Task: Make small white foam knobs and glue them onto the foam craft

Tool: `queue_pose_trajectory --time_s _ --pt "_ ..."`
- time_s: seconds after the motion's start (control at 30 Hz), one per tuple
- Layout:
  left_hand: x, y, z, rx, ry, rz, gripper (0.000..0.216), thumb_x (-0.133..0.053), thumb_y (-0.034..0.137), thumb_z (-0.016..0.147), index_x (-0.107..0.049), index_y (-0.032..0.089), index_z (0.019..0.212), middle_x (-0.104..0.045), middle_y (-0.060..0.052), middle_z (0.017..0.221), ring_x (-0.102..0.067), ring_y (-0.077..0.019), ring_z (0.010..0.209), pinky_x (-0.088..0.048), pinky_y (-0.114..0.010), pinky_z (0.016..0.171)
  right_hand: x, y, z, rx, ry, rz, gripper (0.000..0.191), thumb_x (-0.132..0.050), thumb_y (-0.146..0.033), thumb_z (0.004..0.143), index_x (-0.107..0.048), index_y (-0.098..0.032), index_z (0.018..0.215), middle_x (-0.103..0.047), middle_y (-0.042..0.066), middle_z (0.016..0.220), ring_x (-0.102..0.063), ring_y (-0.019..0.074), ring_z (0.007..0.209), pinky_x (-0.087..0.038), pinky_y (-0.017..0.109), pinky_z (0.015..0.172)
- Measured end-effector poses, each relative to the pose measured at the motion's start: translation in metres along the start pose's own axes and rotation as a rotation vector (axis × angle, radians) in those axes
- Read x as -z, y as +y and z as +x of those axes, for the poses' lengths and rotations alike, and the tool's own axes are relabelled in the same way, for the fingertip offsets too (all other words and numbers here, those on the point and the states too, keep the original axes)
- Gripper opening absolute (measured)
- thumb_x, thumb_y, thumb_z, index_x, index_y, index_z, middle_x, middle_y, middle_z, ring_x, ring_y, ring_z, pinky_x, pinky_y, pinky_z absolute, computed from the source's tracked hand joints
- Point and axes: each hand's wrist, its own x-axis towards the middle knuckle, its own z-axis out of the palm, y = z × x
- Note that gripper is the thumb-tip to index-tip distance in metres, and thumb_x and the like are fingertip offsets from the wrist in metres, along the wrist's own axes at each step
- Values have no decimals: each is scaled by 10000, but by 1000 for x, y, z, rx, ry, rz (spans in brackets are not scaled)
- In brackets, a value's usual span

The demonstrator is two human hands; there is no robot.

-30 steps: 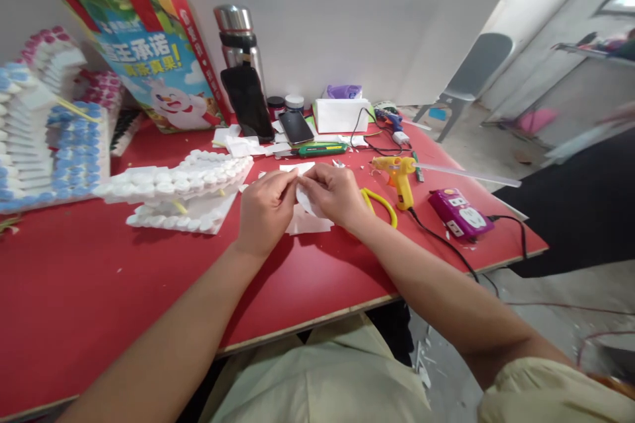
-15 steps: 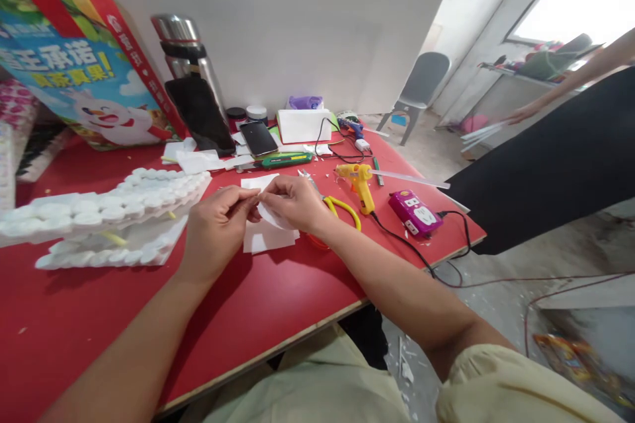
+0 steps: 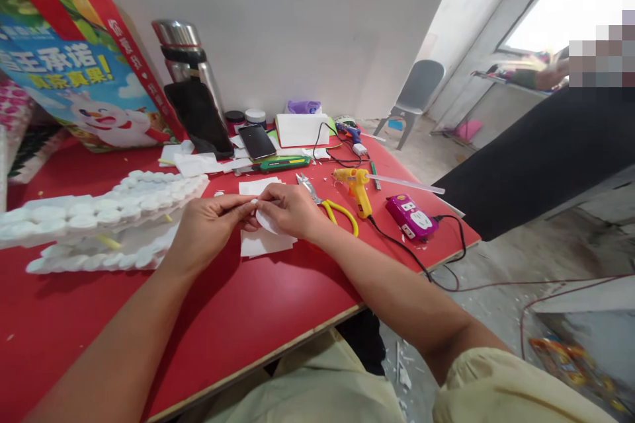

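My left hand [image 3: 211, 228] and my right hand [image 3: 290, 210] meet over the red table [image 3: 258, 317], both pinching a small white foam piece [image 3: 262, 218] between fingertips. Flat white foam sheets [image 3: 262, 242] lie under the hands. A long white foam model covered in round discs [image 3: 106, 208] lies just left of my left hand. Yellow-handled scissors [image 3: 337, 210] rest right of my right hand.
A yellow glue gun [image 3: 358, 186], a purple power strip [image 3: 411, 216] with black cord, a green utility knife [image 3: 282, 163], a phone [image 3: 256, 141], a steel flask [image 3: 186, 66], a white box [image 3: 301, 128] and a printed bag [image 3: 79, 79] stand behind. Another person in black [image 3: 536, 152] is at right.
The view swung right and settled; the foam model now lies further left in view. Both hands stay pinched on the small foam piece, shifted only slightly. The person at right moved.
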Motion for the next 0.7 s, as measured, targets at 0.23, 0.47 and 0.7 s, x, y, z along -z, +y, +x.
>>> queue_pose_trajectory --time_s 0.23,0.47,0.7 --pt "3 -1 1 -24 31 55 250 -863 392 710 -841 237 905 -807 -45 880 -742 -194 731 -637 -291 748 2 -3 1 -36 -1 -2 152 -675 -272 888 -632 -182 774 -672 2 771 -583 141 735 -420 249 687" --pt "3 3 1 112 -9 -79 279 -929 351 598 -835 207 818 -786 -52 786 -709 -164 645 -631 -276 687 11 -5 -4 80 -72 -81 86 -631 -238 910 -634 -185 842 -681 13 801 -577 140 717 -413 252 685" --pt "0 7 0 73 -29 -92 305 -920 402 615 -801 190 799 -754 -46 739 -708 -171 619 -625 -278 645 7 -5 -2 -14 -2 17 106 -668 -279 879 -634 -192 828 -690 3 802 -598 139 723 -420 243 673"
